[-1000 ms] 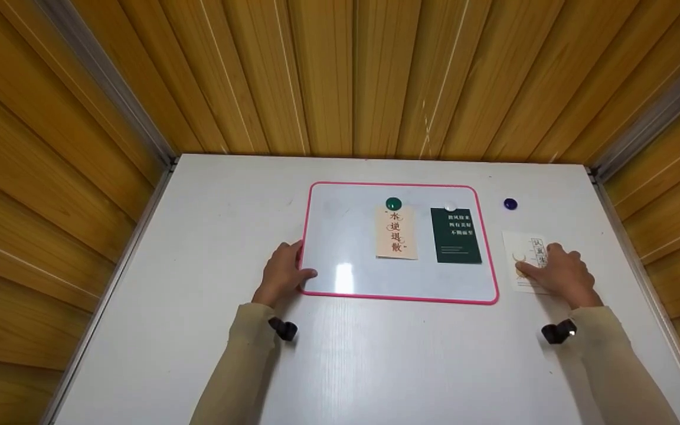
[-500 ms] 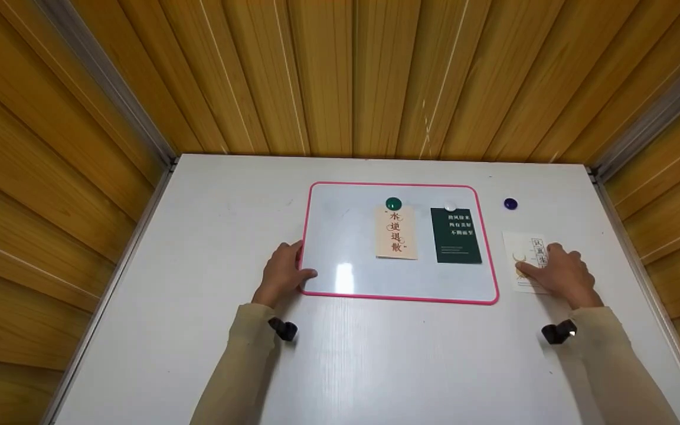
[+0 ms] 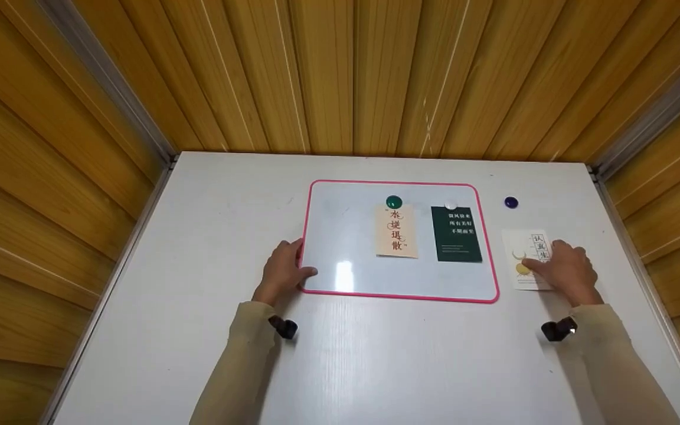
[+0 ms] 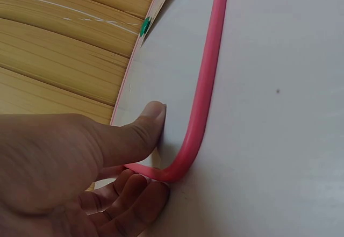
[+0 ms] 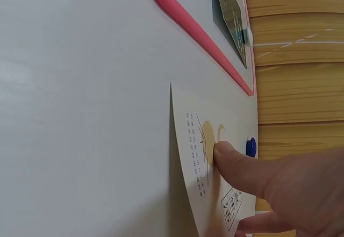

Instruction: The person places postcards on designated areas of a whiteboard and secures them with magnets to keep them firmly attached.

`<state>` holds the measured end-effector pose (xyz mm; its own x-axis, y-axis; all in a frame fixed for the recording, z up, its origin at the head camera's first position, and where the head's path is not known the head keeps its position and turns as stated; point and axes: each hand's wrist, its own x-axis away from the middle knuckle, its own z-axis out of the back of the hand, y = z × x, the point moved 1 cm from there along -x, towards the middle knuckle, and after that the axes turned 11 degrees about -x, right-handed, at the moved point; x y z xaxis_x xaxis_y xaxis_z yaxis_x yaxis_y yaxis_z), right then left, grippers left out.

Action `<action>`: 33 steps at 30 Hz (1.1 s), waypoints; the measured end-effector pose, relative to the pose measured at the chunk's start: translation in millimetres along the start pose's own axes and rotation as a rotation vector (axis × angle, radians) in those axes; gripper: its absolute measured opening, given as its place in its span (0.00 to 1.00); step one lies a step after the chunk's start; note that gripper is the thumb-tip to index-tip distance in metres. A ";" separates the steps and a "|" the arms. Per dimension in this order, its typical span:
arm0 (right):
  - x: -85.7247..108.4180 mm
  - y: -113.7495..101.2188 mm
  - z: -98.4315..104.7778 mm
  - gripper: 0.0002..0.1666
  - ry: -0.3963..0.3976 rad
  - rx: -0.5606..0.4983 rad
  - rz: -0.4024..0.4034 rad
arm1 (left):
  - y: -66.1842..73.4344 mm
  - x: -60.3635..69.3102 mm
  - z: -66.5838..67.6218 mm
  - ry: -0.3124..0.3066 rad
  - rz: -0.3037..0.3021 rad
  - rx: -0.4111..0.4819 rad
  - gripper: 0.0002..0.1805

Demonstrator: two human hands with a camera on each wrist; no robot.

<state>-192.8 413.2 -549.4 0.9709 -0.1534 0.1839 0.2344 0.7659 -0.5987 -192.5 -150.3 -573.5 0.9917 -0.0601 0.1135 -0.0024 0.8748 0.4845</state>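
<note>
A small whiteboard (image 3: 340, 236) with a pink rim lies on the white table. My left hand (image 3: 281, 273) holds its left edge near the front corner; in the left wrist view the thumb (image 4: 145, 129) lies over the board and the other fingers curl against the rim. Right of the board, my right hand (image 3: 569, 273) grips a white card (image 3: 523, 242) with a yellow circle and characters. Its thumb presses on the card's face, and its fingers are at the right edge, partly hidden. In the right wrist view the card's near edge casts a shadow on the table.
On the board, a green magnet (image 3: 394, 202) sits at the top of a cream card (image 3: 396, 233), and a white magnet (image 3: 450, 205) at the top of a dark green card (image 3: 457, 239). A purple-blue magnet (image 3: 511, 202) lies beyond the white card. Wooden panels (image 3: 328, 77) enclose the table.
My right hand has shifted slightly right, its thumb uncovering more of the yellow circle on the white card. My left hand stays on the whiteboard's edge. The head view has shifted very slightly.
</note>
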 end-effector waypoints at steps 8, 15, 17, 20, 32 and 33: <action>-3.4 -1.4 4.9 0.42 0.001 -0.025 -0.032 | 1.0 -1.2 3.0 0.000 -0.007 0.010 0.42; -6.4 -2.6 10.7 0.43 -0.009 -0.016 -0.064 | 1.8 -2.2 3.3 -0.006 0.005 0.003 0.43; -7.0 -3.1 12.7 0.41 -0.018 -0.015 -0.071 | 2.0 -2.3 3.1 -0.005 0.003 0.004 0.43; -8.2 -4.6 17.2 0.37 -0.033 -0.006 -0.080 | 2.1 -1.9 2.8 -0.005 0.001 0.006 0.42; -8.2 -14.0 33.6 0.27 -0.078 0.015 -0.071 | 0.2 -0.2 0.9 -0.007 0.001 -0.005 0.43; -8.0 -14.4 34.3 0.27 -0.078 0.016 -0.066 | 0.0 -0.2 0.7 -0.007 0.001 -0.005 0.43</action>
<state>-205.6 424.8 -515.5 0.9464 -0.1558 0.2828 0.2966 0.7656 -0.5709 -192.8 -150.6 -572.8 0.9908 -0.0626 0.1198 -0.0026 0.8772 0.4801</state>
